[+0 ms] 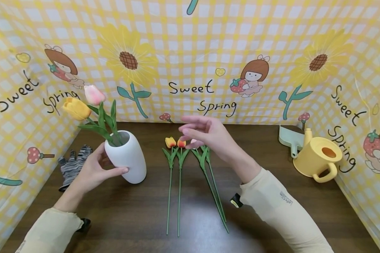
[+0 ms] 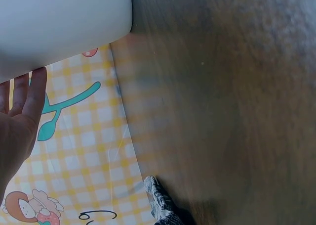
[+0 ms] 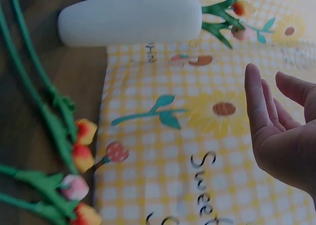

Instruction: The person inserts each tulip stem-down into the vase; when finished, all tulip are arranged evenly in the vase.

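Observation:
My left hand [image 1: 96,172] grips a white vase [image 1: 130,158], its thumb across the front and its other fingers behind. The vase leans a little to the left. A yellow tulip [image 1: 77,109] and a pink tulip [image 1: 94,95] stand in it, leaves above the rim. My right hand [image 1: 213,135] hovers with loosely bent fingers and holds nothing. Below it, two orange-yellow tulips [image 1: 179,158] lie side by side on the table. Just right of them lie two more, a pink tulip [image 3: 75,187] and an orange-red tulip [image 3: 85,214]; in the head view the hand partly covers their blossoms.
A striped grey glove [image 1: 74,167] lies behind my left wrist. At the right stand a yellow watering can [image 1: 313,158] and, partly behind it, a pale green dustpan [image 1: 289,137]. Checkered cloth [image 1: 190,45] walls in the brown table [image 1: 145,211] at the back and both sides.

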Demonstrator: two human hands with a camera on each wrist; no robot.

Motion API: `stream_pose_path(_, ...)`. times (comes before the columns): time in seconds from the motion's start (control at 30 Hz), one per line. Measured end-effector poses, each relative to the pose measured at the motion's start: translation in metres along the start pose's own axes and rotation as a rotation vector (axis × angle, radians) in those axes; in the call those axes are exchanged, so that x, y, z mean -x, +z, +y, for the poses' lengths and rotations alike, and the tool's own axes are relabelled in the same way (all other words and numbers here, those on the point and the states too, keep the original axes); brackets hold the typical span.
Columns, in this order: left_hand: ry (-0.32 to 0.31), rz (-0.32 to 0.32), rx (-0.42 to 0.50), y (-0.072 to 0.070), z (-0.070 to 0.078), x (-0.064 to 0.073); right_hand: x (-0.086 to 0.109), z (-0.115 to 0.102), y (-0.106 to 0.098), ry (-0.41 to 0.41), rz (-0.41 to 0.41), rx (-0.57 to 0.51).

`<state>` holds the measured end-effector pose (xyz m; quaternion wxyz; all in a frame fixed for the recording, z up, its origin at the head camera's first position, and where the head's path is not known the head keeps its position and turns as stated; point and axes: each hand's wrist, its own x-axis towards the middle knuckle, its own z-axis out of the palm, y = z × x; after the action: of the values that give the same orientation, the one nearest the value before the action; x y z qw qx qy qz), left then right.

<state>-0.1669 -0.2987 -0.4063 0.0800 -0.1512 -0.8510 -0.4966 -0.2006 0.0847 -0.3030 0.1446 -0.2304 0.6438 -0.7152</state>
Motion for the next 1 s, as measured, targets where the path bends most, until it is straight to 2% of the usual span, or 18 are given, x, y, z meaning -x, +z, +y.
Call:
stream_pose_path(0.2,0.009,-0.002,0.003,-0.002,0.001,0.0,0.021,0.023,-0.022,0.076,0.064,0.049)
stream_pose_path(0.53,0.001,-0.002,-0.002,0.001,-0.001,0.002,0.048,0.064,-0.056,0.203,0.128,0.036)
stream_pose_path(0.77,0.005,0.002,-0.011,0.004,-0.002,0.002,0.055,0.085,-0.075,0.264,0.142,0.056)
stream_pose_path(1.0,-0.001,0.006,-0.032,0.001,-0.001,0.002,0.057,0.104,-0.082,0.335,0.145,0.066)
